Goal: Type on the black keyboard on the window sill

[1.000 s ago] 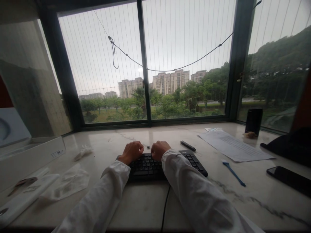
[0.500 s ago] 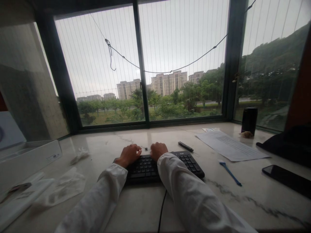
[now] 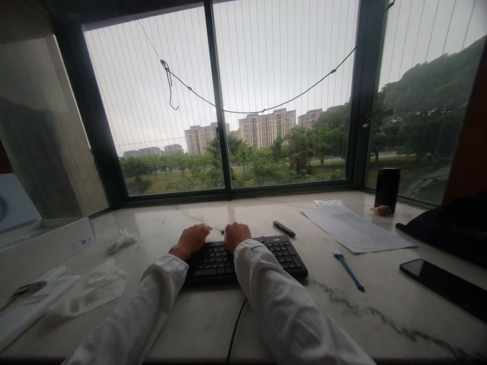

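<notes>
A black keyboard (image 3: pixel 213 272) lies on the marble-patterned surface in front of me, partly covered by my wrists and sleeves. My left hand (image 3: pixel 191 240) is over its far left part, back turned up, fingers curled in. What the fingers hold, if anything, is hidden. Close by on the right, my right hand (image 3: pixel 236 236) rests at the keyboard's far edge with bent knuckles and closed fingers, their tips out of sight. Between both hands, just beyond the keyboard, sits a tiny dark piece (image 3: pixel 222 231), too small to name.
Right of the keyboard lie a small black bar (image 3: pixel 284 228), a blue-handled tool (image 3: pixel 349 272), a printed sheet (image 3: pixel 357 230) and a phone (image 3: pixel 443 284). A black cylinder (image 3: pixel 387 188) stands behind. At left are a white box (image 3: pixel 49 241) and crumpled plastic (image 3: pixel 97 286). A cable (image 3: pixel 236 329) runs toward me.
My view has shifted slightly, so the things on the surface appear further left. Both hands stay at the far side of the keyboard, with little change in their pose.
</notes>
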A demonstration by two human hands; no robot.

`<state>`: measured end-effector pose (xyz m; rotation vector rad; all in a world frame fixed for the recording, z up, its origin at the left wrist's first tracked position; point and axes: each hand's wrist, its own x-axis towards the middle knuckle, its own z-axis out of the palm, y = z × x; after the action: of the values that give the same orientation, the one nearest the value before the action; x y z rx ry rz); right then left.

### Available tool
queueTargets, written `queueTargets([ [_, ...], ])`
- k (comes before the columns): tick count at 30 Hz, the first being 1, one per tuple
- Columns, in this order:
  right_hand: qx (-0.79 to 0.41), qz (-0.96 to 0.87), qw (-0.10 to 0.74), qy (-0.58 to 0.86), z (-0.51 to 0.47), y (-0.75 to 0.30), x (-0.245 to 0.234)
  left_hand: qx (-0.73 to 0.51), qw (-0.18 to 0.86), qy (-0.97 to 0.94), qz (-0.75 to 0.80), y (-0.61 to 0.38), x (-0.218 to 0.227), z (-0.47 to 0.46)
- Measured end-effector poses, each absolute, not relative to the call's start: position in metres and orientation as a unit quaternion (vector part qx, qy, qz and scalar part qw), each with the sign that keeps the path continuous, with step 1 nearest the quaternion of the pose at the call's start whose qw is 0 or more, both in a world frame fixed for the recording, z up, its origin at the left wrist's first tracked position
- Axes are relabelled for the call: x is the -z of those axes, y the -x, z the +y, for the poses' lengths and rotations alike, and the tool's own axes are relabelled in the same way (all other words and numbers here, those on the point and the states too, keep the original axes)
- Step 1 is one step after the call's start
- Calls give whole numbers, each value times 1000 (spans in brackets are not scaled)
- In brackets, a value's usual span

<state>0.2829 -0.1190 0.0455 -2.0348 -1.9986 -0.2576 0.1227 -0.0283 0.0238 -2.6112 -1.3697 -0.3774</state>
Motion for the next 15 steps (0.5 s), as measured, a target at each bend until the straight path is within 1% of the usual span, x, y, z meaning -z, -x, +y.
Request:
queueTargets([
  [8,68,-685,157,708,-119,-284,-46,114,72,862,-489,-124,-30,-19],
  [15,55,-679,179,710,-118,-284,-46,95,50,878,-466,-162,-40,-3],
])
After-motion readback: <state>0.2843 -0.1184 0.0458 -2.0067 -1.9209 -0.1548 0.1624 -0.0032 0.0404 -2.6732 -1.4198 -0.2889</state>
